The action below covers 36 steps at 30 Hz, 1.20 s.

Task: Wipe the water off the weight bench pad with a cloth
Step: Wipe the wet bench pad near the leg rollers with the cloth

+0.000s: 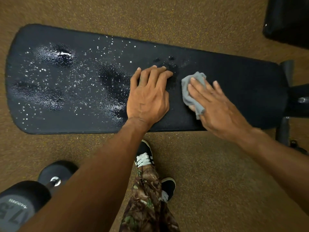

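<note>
A long black weight bench pad (234, 84) runs across the view. Water drops and wet patches (55, 81) cover its left half; the right part looks dry. My left hand (148, 97) rests flat on the pad near the middle, fingers spread, at the edge of the wet area. To its right, my right hand (215, 104) presses a crumpled grey cloth (192, 96) onto the pad with straight fingers, the thumb tucked under the cloth's lower fold.
Brown speckled floor (217, 173) surrounds the bench. A black dumbbell (33, 195) lies at the lower left. The bench's frame and seat joint (291, 97) are at the right. Another black pad (289, 19) sits in the top right corner. My leg and shoes (147, 178) stand below the bench.
</note>
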Available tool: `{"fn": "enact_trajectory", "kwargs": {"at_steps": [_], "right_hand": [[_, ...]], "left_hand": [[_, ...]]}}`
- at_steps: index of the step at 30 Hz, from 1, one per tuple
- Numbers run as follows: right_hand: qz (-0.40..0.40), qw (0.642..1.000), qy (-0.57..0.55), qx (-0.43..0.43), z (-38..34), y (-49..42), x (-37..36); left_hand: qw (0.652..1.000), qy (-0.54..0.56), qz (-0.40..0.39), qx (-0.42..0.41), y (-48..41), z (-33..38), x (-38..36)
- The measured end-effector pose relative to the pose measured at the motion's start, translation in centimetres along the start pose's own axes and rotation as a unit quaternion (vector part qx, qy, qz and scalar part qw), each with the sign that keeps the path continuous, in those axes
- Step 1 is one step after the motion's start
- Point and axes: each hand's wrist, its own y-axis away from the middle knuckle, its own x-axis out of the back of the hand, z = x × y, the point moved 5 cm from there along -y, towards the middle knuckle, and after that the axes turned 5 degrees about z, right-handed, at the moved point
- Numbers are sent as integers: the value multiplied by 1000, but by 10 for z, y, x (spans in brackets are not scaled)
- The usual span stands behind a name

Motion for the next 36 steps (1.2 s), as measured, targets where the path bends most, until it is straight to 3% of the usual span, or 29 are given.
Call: {"fn": "enact_trajectory", "kwargs": {"at_steps": [5, 11, 17, 24, 30, 36], "right_hand": [[69, 994, -45, -68, -14, -43, -9], [14, 1000, 26, -4, 5, -11, -2], [68, 992, -31, -104, -2, -59, -1], [34, 999, 30, -24, 12, -40, 3], [81, 991, -44, -93, 3, -88, 8], [45, 999, 22, 8, 25, -61, 8]], "left_hand": [[1000, 5, 3, 6, 0, 0, -1], [1000, 4, -8, 5, -1, -1, 0], [1000, -12, -14, -4, -6, -2, 0], [999, -23, 15, 30, -37, -20, 7], [999, -46, -3, 9, -45, -22, -5], [999, -48, 6, 10, -44, -21, -4]]}}
